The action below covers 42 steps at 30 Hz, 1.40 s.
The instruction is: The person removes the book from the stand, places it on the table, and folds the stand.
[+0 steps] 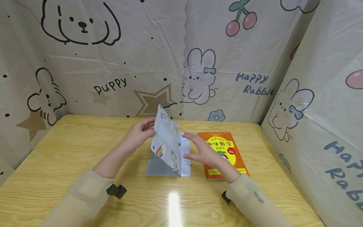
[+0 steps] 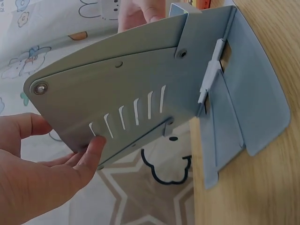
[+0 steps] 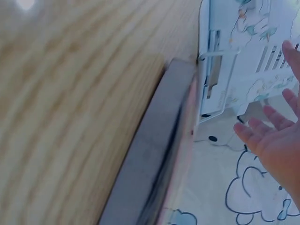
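A pale blue metal book stand (image 1: 165, 138) with cartoon prints stands on the table, its slotted panel tilted up from a flat base (image 1: 161, 168). My left hand (image 1: 139, 134) pinches the panel's left edge. In the left wrist view, one digit of the left hand (image 2: 51, 173) lies against the slotted back panel (image 2: 126, 93), and other fingers go behind the edge. To the stand's right, my right hand (image 1: 202, 153) is held with fingers and thumb apart. The right wrist view shows the right hand (image 3: 274, 140) with spread fingers and nothing in it, near the stand (image 3: 262, 61).
An orange book (image 1: 211, 171) with a yellow circle lies right of the stand, partly under my right forearm. The wooden table (image 1: 71, 142) meets a cartoon-printed cloth (image 1: 153, 56) behind, which also rises at both sides.
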### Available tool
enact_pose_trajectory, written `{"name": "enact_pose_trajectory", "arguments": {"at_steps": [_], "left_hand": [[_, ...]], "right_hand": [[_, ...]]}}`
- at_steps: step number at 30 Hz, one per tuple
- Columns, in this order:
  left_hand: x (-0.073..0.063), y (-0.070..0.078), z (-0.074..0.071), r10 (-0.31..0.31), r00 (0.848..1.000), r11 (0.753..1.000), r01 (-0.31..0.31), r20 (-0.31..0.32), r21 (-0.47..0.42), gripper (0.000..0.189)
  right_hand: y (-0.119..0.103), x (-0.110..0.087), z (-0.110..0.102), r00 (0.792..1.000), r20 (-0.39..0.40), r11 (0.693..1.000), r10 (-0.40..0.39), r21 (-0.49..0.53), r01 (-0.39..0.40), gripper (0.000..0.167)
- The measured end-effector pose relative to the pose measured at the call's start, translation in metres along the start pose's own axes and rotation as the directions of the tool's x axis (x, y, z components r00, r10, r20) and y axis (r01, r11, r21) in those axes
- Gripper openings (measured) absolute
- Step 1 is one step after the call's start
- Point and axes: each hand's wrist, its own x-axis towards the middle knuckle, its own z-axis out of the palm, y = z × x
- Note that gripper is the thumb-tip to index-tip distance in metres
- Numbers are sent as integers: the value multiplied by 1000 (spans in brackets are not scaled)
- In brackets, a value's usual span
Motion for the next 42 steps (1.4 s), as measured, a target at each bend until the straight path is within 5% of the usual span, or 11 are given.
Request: {"name": "enact_pose_trajectory", "arguments": {"at_steps": [22,42], "left_hand": [[-8,-40,-32,-59,998,991,60,13,-120,60],[-16,-78,-50,-151,988,987,152,20,-51,62]], "right_hand": [[37,25,5,986,149,997,69,-47,-63,97],[38,31,7,960,256,992,111,-86,-92,105]]}}
